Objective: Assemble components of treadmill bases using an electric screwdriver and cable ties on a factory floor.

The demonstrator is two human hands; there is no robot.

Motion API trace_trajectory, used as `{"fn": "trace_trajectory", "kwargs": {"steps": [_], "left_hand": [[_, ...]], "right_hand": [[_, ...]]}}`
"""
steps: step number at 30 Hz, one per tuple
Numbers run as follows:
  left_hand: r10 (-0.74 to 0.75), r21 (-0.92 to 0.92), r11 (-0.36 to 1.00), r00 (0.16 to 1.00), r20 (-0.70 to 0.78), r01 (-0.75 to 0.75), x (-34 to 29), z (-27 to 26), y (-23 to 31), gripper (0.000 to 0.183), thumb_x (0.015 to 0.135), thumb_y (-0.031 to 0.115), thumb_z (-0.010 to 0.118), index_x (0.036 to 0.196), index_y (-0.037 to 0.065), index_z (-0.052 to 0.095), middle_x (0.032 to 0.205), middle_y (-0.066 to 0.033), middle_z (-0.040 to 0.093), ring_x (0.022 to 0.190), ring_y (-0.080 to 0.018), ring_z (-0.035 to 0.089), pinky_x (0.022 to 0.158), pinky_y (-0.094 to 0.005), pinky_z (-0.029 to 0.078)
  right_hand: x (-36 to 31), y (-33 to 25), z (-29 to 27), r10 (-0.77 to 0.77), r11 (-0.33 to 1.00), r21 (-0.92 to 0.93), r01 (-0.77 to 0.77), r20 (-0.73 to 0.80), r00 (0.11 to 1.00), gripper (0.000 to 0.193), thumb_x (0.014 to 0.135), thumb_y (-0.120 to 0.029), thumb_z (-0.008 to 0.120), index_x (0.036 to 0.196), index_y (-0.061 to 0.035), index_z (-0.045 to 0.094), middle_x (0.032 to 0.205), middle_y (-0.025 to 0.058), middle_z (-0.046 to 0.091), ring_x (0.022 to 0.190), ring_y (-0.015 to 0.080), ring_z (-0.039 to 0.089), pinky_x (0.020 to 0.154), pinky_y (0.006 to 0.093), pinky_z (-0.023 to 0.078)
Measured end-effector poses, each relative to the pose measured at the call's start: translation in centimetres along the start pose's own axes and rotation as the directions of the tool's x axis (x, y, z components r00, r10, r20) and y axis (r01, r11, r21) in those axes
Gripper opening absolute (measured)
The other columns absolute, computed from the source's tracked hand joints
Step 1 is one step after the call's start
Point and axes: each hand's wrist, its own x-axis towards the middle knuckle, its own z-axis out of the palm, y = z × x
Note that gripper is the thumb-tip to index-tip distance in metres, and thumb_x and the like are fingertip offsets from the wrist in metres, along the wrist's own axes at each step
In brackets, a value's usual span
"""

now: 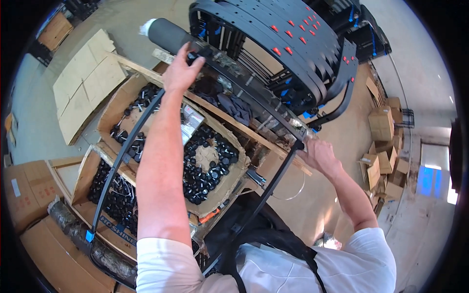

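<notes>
A black metal tube frame (266, 193) with angled corners lies across in front of me, its long far bar on a padded beam. At its upper left corner my left hand (180, 73) grips the tube, thumb and index finger on either side of a small black part. My right hand (320, 155) is closed round the other far corner; its fingertips are partly hidden. One side bar runs down past my left forearm to a blue clip (90, 236). The near end of the frame is partly hidden by my body.
Below the frame, cardboard boxes (242, 146) hold many black round feet with metal studs. A stack of black curved frames (264, 29) with red pieces stands far right. The beam ends in a grey padded roll (168, 36). Cartons (381, 122) lie along the right wall.
</notes>
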Motion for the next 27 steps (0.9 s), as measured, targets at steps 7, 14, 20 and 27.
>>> {"fn": "trace_trajectory", "kwargs": {"steps": [7, 14, 20, 27], "left_hand": [[-0.002, 0.065, 0.998, 0.977, -0.212, 0.016, 0.2, -0.6, 1.2, 0.086, 0.089, 0.055, 0.075, 0.159, 0.020, 0.039, 0.123, -0.0197, 0.074, 0.115, -0.0391, 0.071, 0.098, -0.0516, 0.054], [-0.232, 0.113, 0.931, 0.800, -0.553, 0.348, 1.2, -9.6, -7.0, 0.063, 0.097, 0.046, 0.068, 0.141, 0.004, 0.053, 0.121, -0.0251, 0.071, 0.114, -0.0406, 0.069, 0.096, -0.0541, 0.054], [0.168, 0.382, 0.921, 0.964, -0.209, -0.078, 0.4, -2.8, 2.2, 0.084, 0.087, 0.058, 0.077, 0.147, 0.006, 0.051, 0.128, -0.0211, 0.068, 0.118, -0.0397, 0.067, 0.099, -0.0474, 0.054], [-0.061, 0.451, 0.801, 0.804, -0.592, 0.393, 0.5, -10.5, -7.4, 0.056, 0.097, 0.040, 0.072, 0.134, 0.001, 0.059, 0.117, -0.0215, 0.072, 0.106, -0.0361, 0.072, 0.089, -0.0499, 0.058]], "right_hand": [[0.7, -0.2, 2.5, 0.044, 0.999, -0.004, -0.044, 0.015, 0.999, 0.046, 0.100, -0.042, 0.062, 0.101, 0.0044, 0.066, 0.082, 0.0247, 0.074, 0.081, 0.0411, 0.075, 0.072, 0.0504, 0.060], [0.7, 0.1, 2.7, 0.031, 0.999, 0.041, -0.030, -0.036, 0.999, 0.047, 0.099, -0.042, 0.062, 0.094, 0.0045, 0.068, 0.080, 0.0251, 0.073, 0.079, 0.0413, 0.074, 0.072, 0.0501, 0.060], [0.6, 0.8, 3.4, 0.043, 0.998, 0.050, -0.040, -0.049, 0.998, 0.047, 0.099, -0.042, 0.063, 0.092, 0.0037, 0.069, 0.080, 0.0250, 0.073, 0.079, 0.0410, 0.074, 0.072, 0.0507, 0.059], [0.6, 0.2, 3.0, 0.044, 0.997, 0.070, -0.041, -0.047, 0.998, 0.047, 0.100, -0.043, 0.062, 0.097, 0.0031, 0.068, 0.081, 0.0254, 0.072, 0.082, 0.0423, 0.074, 0.073, 0.0524, 0.058]]}}
